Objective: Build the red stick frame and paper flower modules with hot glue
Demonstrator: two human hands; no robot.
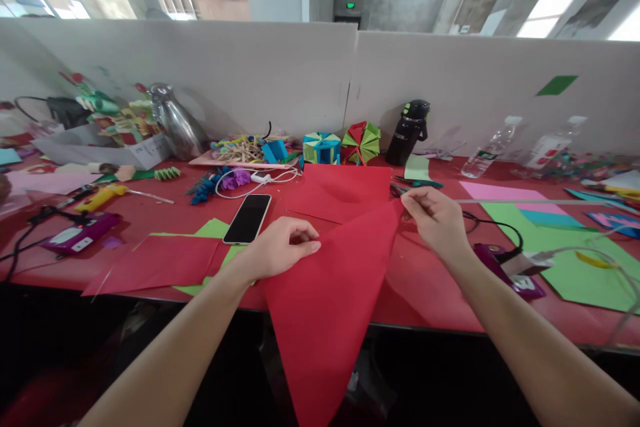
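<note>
A large sheet of red paper (330, 293) hangs over the front edge of the table, one corner pointing down toward my lap. At its upper right corner my right hand (434, 219) pinches the paper between thumb and fingers. My left hand (283, 245) rests at the sheet's left edge, its fingers curled and the thumb lying along the paper; what lies under the fingers is hidden. Behind the sheet another red paper (345, 187) lies flat on the table. A smartphone (247, 219) with a dark screen lies just beyond my left hand.
Folded paper ornaments (363, 142), a black bottle (409, 132) and a steel jug (175, 121) stand along the white partition (280, 80). Purple power strips (83, 232) with cables lie on both sides. Green paper (585, 273) covers the right side. A yellow glue gun (103, 198) lies left.
</note>
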